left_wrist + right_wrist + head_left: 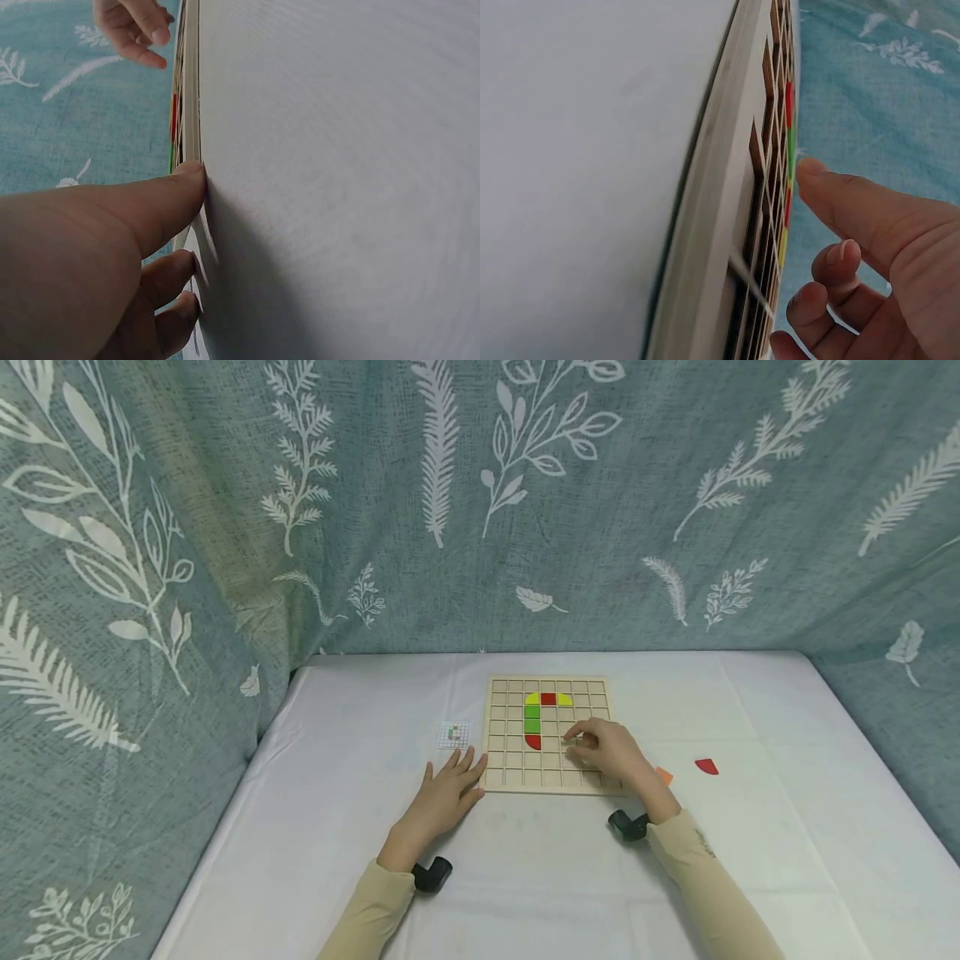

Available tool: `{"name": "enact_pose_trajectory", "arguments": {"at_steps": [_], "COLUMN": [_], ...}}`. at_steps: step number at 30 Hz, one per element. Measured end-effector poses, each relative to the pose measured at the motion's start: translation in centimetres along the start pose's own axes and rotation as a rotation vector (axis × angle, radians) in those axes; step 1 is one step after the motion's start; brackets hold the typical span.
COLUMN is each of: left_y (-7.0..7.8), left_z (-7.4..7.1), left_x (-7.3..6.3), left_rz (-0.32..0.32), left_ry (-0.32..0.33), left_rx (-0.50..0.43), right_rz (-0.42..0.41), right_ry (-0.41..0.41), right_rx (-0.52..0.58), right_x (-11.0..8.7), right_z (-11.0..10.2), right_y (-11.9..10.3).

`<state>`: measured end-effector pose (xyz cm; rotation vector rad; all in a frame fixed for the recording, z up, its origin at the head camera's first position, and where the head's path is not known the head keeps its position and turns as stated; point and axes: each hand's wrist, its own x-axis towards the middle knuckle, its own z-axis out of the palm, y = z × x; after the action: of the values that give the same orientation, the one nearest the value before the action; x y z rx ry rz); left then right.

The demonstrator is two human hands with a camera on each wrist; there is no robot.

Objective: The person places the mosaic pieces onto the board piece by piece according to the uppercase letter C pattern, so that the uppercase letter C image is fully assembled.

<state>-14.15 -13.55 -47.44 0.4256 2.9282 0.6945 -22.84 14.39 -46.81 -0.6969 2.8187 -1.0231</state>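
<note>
A wooden grid board (504, 777) lies on the white table. Several coloured pieces sit in its cells: yellow corner pieces (532, 699), a red square (548, 699), green squares (532, 718) and a red quarter-round piece (533, 742). My left hand (441, 797) lies spread at the board's lower left corner, thumb (180, 191) touching its edge. Over the board's right half hovers my right hand (611, 750), fingers bent and thumb apart from them. In the right wrist view, no piece shows between the thumb (847, 199) and fingers.
A small pattern card (453, 735) lies left of the board, just beyond the left fingertips. To the right are a loose red quarter-round piece (707, 767) and an orange piece (664, 775), partly behind the right wrist. A patterned teal curtain (480, 568) hangs behind the table.
</note>
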Motion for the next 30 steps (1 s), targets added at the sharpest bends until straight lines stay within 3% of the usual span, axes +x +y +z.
{"name": "enact_pose_trajectory", "arguments": {"at_steps": [23, 30], "left_y": [-0.2, -0.1], "left_z": [0.2, 0.1], "left_x": [0.0, -0.1], "left_rz": [-0.008, -0.004], "left_ry": [0.0, 0.001], "left_rx": [0.005, 0.003], "right_rz": [-0.007, 0.002], "right_ry": [0.034, 0.053], "right_rx": [-0.006, -0.064], "right_x": [-3.0, -4.2], "right_z": [-2.5, -3.1], "right_y": [2.6, 3.6]}}
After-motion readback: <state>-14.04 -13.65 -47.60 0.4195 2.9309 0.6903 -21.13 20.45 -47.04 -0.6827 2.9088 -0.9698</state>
